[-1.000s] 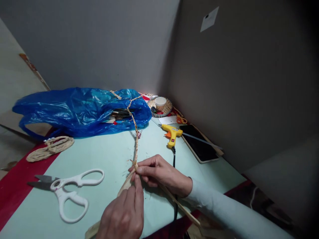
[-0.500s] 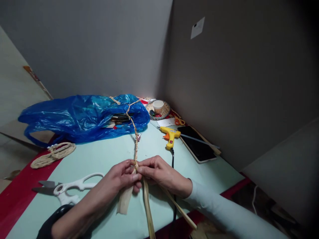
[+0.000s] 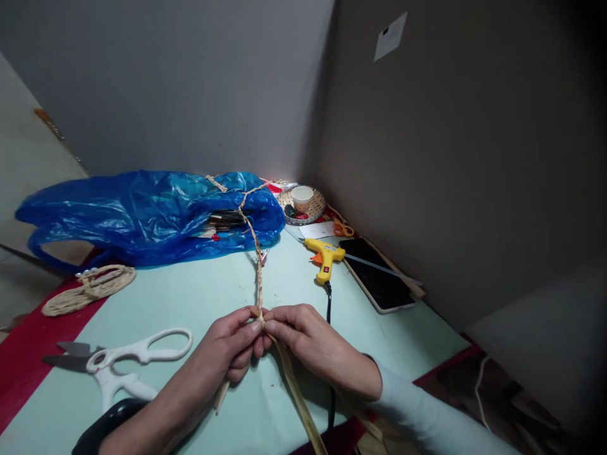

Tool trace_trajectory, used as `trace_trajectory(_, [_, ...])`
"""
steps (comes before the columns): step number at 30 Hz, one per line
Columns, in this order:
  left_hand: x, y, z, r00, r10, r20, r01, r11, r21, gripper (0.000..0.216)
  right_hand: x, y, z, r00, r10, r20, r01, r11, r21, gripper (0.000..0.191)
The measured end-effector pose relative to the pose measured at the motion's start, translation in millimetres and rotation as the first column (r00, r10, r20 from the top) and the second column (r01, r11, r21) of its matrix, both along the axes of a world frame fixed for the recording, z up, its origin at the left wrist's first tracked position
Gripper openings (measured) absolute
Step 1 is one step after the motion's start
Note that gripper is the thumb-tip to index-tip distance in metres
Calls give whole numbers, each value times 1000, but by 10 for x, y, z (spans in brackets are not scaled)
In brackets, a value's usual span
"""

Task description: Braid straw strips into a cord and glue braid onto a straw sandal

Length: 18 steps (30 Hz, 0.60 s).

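Note:
A thin braid of dried plant fibre runs from my fingers back over the blue bag. At its near end, my left hand pinches the braid between thumb and fingers. Close beside it, my right hand is closed on the same spot, fingertips almost touching the left thumb. A long flat fibre strip hangs from under my right hand toward the front edge. Another strip's end pokes out below my left hand. The exact crossing of the strands is hidden by my fingers.
White-handled scissors lie open at left, near a woven sandal sole. Behind is a blue plastic bag. To the right are a yellow glue gun with its cord, a black tablet, and a woven tray holding a cup.
Both hands stay pinching the braid's end. The wide strip at left has turned and shows less below my left hand. The hanging strip at right has swung rightward. The view has shifted slightly.

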State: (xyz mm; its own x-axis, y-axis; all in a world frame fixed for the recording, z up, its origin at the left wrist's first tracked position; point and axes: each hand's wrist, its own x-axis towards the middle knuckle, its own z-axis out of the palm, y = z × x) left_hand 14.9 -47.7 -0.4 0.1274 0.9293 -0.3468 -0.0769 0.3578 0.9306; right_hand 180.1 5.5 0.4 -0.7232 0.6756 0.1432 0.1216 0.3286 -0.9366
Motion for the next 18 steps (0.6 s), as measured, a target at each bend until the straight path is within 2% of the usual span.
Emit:
trace_trajectory(4, [-30,22,-68,998,20,-59,-18,1000,23,35,9,-40,23,993,-99,66,86,982,170,26])
trace_trajectory(8, [-35,29,-94,985,52,-167,-45,998,46,26,41,-81,44,964,-231,128,195,950,246,19])
trace_trajectory(13, [1,30,-22,949,93,-302,-65,993,101,35,55,-149,67,915,-291,280,171,907,385,22])
trace_trajectory(18, [5,50,-49,943,106,-315,-65,988,137,29,-2,-306,93,816,-378,438,101,839,535,19])
